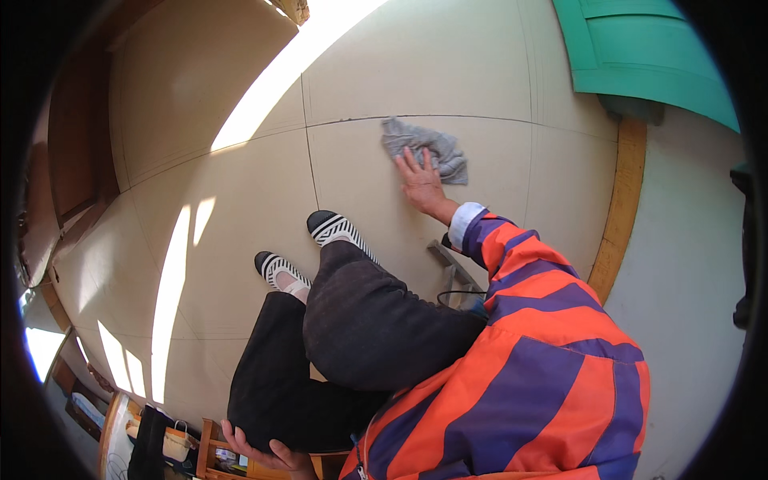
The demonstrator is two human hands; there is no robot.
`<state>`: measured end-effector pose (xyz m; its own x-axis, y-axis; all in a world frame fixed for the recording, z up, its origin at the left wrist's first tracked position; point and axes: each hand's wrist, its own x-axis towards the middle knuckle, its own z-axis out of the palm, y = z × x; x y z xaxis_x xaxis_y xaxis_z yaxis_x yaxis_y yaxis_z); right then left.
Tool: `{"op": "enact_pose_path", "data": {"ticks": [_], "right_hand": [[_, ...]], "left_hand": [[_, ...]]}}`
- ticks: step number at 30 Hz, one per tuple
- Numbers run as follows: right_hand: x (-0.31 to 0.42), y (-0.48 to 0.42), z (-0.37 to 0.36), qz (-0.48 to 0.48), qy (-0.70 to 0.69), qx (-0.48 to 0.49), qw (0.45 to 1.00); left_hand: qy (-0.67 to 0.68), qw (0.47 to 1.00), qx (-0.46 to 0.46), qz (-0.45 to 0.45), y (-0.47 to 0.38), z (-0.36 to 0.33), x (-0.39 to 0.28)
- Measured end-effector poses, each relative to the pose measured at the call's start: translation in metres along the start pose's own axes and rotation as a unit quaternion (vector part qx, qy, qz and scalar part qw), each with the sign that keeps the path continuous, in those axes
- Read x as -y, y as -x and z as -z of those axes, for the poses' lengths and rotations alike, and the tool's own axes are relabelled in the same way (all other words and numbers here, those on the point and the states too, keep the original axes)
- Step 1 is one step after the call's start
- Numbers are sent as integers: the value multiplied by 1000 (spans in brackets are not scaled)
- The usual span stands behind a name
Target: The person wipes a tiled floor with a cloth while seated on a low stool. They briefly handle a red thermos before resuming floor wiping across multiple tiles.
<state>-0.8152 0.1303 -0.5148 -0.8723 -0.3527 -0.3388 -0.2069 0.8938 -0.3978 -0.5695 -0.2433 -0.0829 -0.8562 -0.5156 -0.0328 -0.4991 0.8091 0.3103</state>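
A crumpled grey cloth (429, 150) lies on the beige tiled floor (360, 180). My right hand (422, 186) presses it down from above, fingers spread over its near edge; a striped orange and purple sleeve covers that arm. At the lower left, my left hand (261, 450) is against the underside of my dark trouser leg (282, 384), with its fingers apart and no object seen in it. Two black-and-white striped shoes (342, 231) stand on the tiles between the hands.
A grey metal frame (456, 267) is close beside my right forearm. Green panelled furniture (648, 54) and wooden edging (621, 192) are at the right. Brown wooden doors (75, 132) stand at the left. A wooden shelf with bags (176, 443) is at the lower left.
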Motion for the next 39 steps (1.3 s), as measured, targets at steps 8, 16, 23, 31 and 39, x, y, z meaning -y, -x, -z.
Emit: {"op": "enact_pose_path", "data": {"ticks": [8, 16, 23, 31, 39], "right_hand": [[33, -100, 42, 129, 126, 42, 983], [-223, 117, 58, -399, -23, 37, 916], [-149, 148, -1, -521, -152, 3, 840], [51, -7, 15, 41, -39, 87, 995], [-90, 132, 42, -99, 74, 156, 980]], "left_hand": [[3, 1000, -16, 24, 4, 1, -5], [32, 999, -20, -17, 4, -4, 10], [26, 999, -22, -20, 2, -6, -3], [34, 998, -23, -53, 0, -8, -8], [67, 996, -50, -40, 14, -6, 4]]}}
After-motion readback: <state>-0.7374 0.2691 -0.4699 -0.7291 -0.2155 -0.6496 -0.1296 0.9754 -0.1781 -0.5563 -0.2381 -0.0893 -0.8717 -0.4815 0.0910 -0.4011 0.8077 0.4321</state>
